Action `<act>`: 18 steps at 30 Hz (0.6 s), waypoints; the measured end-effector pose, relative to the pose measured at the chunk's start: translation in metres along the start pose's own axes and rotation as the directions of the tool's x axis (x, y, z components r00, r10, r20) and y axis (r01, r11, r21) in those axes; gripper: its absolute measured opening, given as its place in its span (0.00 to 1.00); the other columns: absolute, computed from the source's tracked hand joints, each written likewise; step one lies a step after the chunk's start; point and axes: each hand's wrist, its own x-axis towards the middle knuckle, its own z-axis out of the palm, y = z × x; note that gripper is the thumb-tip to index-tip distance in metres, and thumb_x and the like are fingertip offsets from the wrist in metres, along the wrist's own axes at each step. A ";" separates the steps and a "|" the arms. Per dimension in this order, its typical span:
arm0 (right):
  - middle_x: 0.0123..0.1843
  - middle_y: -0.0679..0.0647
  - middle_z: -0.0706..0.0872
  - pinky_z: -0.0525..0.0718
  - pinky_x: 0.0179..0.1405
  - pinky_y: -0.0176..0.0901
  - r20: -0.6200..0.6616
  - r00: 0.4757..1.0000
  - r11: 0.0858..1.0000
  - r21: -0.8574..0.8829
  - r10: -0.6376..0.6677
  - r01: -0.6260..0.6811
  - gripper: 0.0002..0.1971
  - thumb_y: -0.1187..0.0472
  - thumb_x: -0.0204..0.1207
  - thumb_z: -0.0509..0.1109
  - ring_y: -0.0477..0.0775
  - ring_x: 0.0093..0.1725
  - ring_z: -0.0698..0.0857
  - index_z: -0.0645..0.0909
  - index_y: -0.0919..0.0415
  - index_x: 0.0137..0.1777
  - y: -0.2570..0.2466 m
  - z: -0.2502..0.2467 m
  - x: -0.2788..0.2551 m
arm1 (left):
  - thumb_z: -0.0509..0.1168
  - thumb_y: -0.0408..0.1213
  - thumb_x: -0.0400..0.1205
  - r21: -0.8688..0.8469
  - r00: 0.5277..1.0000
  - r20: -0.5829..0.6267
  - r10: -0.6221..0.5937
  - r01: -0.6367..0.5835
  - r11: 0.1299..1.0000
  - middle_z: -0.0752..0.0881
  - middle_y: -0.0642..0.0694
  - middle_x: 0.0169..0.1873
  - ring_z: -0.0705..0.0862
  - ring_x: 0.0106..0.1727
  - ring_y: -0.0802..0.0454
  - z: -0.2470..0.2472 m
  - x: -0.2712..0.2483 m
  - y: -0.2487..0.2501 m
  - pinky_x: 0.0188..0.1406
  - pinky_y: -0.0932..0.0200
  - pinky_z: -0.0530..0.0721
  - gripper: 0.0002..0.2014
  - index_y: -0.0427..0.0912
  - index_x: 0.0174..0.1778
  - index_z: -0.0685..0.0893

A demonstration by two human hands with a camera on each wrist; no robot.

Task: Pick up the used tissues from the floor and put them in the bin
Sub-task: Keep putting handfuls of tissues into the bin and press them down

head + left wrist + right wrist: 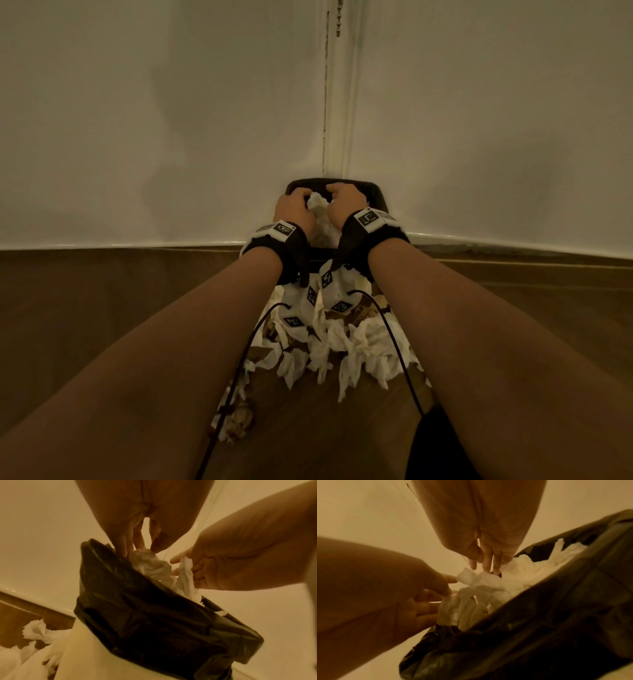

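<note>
A bin point(375, 193) lined with a black bag point(154, 615) stands in the corner of the room. Both my hands are over its mouth. My left hand point(294, 209) has curled fingers on a crumpled white tissue wad point(318, 207) at the top of the bin. In the left wrist view its fingertips point(139, 543) close on that wad point(149, 562). My right hand point(344, 204) grips a strip of tissue point(186, 568) between thumb and fingers. More tissues point(513, 580) fill the bag point(556, 615). A heap of used tissues point(342, 339) lies on the floor before the bin.
Two white walls point(171, 120) meet right behind the bin. The wooden floor point(102, 308) stretches to both sides. Black cables point(400, 359) run from my wrist cameras over the heap. A brownish stained tissue clump point(239, 421) lies nearest me. A dark cloth edge point(435, 445) shows bottom right.
</note>
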 end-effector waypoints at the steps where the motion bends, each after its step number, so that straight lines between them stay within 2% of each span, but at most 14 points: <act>1: 0.75 0.59 0.75 0.70 0.72 0.44 -0.013 1.000 1.000 -0.002 -0.013 0.013 0.22 0.66 0.82 0.60 0.58 0.73 0.75 0.70 0.61 0.76 -0.001 0.000 -0.002 | 0.55 0.35 0.84 -0.016 1.000 -0.010 -0.002 0.002 1.000 0.78 0.35 0.65 0.79 0.63 0.39 -0.001 0.000 -0.001 0.59 0.54 0.76 0.20 0.42 0.73 0.73; 5: 0.69 0.59 0.80 0.73 0.69 0.40 -0.124 0.992 0.997 0.057 -0.037 0.044 0.19 0.69 0.79 0.61 0.57 0.69 0.79 0.79 0.62 0.69 -0.001 -0.007 -0.007 | 0.56 0.29 0.81 -0.079 0.997 -0.077 0.014 -0.021 0.997 0.81 0.37 0.61 0.81 0.59 0.41 -0.014 -0.005 -0.005 0.48 0.62 0.73 0.19 0.41 0.68 0.77; 8: 0.62 0.59 0.85 0.76 0.59 0.35 -0.214 0.973 0.991 0.089 -0.084 0.105 0.16 0.71 0.79 0.59 0.57 0.62 0.82 0.84 0.61 0.61 -0.001 -0.011 -0.023 | 0.57 0.28 0.80 -0.106 0.995 -0.102 -0.001 -0.010 0.994 0.81 0.38 0.61 0.81 0.59 0.42 -0.031 -0.012 -0.010 0.51 0.59 0.76 0.19 0.43 0.66 0.78; 11: 0.57 0.58 0.86 0.81 0.51 0.39 -0.287 0.948 0.981 0.088 -0.141 0.172 0.16 0.69 0.80 0.57 0.56 0.54 0.84 0.86 0.58 0.55 -0.007 -0.009 -0.043 | 0.55 0.30 0.81 -0.097 0.994 -0.097 -0.043 0.033 0.995 0.83 0.39 0.59 0.82 0.56 0.41 -0.049 -0.026 -0.026 0.50 0.58 0.78 0.18 0.46 0.66 0.78; 14: 0.49 0.54 0.87 0.77 0.34 0.32 -0.240 0.950 0.966 0.119 -0.198 0.231 0.12 0.63 0.82 0.58 0.46 0.37 0.82 0.83 0.55 0.56 -0.015 -0.002 -0.065 | 0.55 0.32 0.83 -0.100 0.991 -0.042 -0.130 0.125 0.987 0.87 0.39 0.53 0.86 0.49 0.44 -0.065 -0.048 -0.053 0.49 0.55 0.84 0.15 0.47 0.64 0.78; 15: 0.46 0.53 0.87 0.77 0.33 0.33 -0.207 0.953 0.962 0.109 -0.223 0.249 0.11 0.61 0.83 0.58 0.46 0.35 0.81 0.83 0.55 0.56 -0.019 0.003 -0.072 | 0.57 0.31 0.82 -0.064 0.987 -0.023 -0.156 0.155 0.986 0.87 0.39 0.53 0.86 0.50 0.44 -0.071 -0.057 -0.064 0.51 0.53 0.84 0.15 0.46 0.63 0.79; 18: 0.42 0.54 0.87 0.82 0.41 0.38 -0.078 0.958 0.956 0.078 -0.276 0.282 0.10 0.60 0.83 0.59 0.49 0.37 0.84 0.81 0.57 0.55 -0.029 0.022 -0.091 | 0.62 0.29 0.80 0.123 0.972 0.068 -0.224 0.214 0.969 0.87 0.39 0.55 0.85 0.55 0.41 -0.084 -0.085 -0.099 0.57 0.49 0.84 0.14 0.41 0.62 0.81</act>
